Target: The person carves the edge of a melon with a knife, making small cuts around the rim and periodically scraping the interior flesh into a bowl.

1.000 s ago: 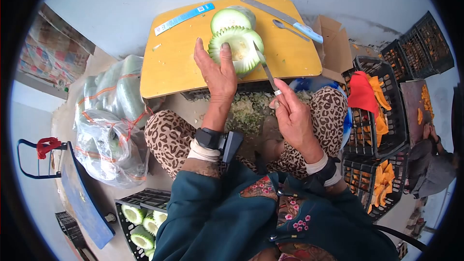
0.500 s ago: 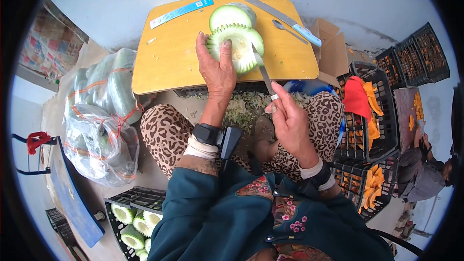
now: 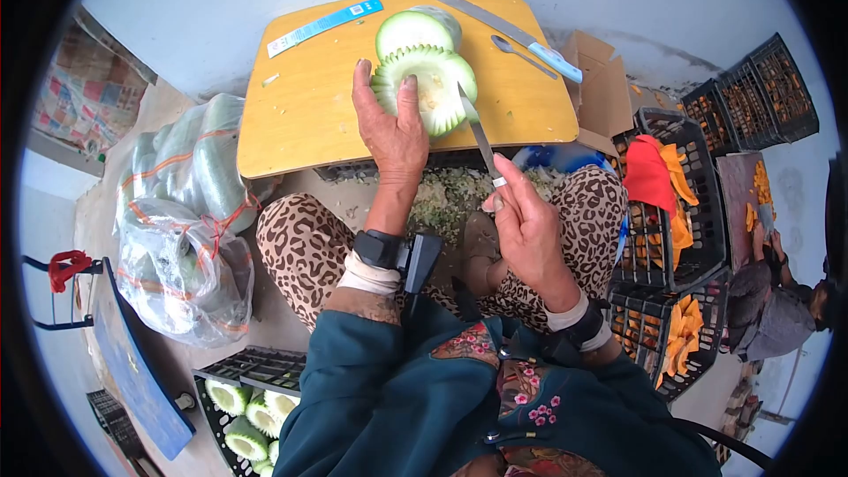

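On the yellow table sits a ring-shaped piece of winter melon (image 3: pixel 433 79), pale green with a hollowed, seedy middle. Notches run along its top, left and lower rim, while the right side is smooth. My left hand (image 3: pixel 395 128) grips its left side, thumb over the cut face and fingers at the outer edge. A slim knife (image 3: pixel 480 134) is in my right hand (image 3: pixel 527 225), its blade at the right rim of the ring. Behind the ring, another cut melon piece (image 3: pixel 413 33) shows a plain pale face.
The yellow table (image 3: pixel 309 124) also bears a blue-and-white sleeve (image 3: pixel 325 26), a large knife (image 3: pixel 503 31) and a spoon (image 3: pixel 521 55). Bagged melons (image 3: pixel 185 212) stand left, a crate of notched rings (image 3: pixel 252 367) below. Black crates (image 3: pixel 707 212) with orange pieces and a co-worker (image 3: pixel 773 309) are right.
The whole view has shifted slightly. My left hand keeps its hold on the melon ring, and the knife blade stays at the right rim with only a slight move.
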A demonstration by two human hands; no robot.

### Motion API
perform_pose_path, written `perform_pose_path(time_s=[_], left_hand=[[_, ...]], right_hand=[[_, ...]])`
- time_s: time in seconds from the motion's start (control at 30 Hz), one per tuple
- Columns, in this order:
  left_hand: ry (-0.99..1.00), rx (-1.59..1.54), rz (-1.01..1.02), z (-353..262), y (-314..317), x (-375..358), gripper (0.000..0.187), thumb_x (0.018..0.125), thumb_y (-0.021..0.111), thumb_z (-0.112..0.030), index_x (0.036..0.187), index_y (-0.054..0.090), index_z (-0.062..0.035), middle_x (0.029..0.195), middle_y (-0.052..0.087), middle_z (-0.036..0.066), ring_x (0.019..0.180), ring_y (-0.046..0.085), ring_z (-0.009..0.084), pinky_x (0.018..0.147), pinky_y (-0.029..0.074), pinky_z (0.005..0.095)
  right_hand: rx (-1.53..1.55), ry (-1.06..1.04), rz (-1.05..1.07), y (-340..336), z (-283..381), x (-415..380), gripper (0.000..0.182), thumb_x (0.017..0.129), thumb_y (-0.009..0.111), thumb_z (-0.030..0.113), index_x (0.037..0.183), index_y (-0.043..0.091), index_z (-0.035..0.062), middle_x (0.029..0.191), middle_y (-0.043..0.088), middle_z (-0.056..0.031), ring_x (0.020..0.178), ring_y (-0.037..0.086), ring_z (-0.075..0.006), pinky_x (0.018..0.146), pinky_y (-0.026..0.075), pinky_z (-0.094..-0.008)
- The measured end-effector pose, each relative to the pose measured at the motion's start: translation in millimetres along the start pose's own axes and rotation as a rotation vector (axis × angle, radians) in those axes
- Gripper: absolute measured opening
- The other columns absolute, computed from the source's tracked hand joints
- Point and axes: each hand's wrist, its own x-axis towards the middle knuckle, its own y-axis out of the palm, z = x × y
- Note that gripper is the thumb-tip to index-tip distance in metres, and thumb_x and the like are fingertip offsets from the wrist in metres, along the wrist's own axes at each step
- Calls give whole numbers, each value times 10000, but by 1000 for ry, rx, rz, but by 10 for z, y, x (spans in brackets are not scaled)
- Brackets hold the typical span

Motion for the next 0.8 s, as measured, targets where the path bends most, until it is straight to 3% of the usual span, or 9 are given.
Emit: perform_pose_path(time_s=[0.4,0.8], left_hand=[[12,-47,12,2,2,-10,554,900,615,-158,1348,375,62,1345,470,223,1247,451,283,1047,343,365],[-12,-57,60,23,-28,14,580,850,631,-58,1356,370,56,1332,482,214,1232,466,264,1039,359,358]], right_hand=[[-54,48,46,-40,50,18,488,836,458,-76,1315,479,15,878,616,-208,780,637,-298,723,502,-362],[-56,84,69,-17,135,136,496,839,454,-73,1327,476,20,846,615,-198,752,639,-297,707,505,-355]])
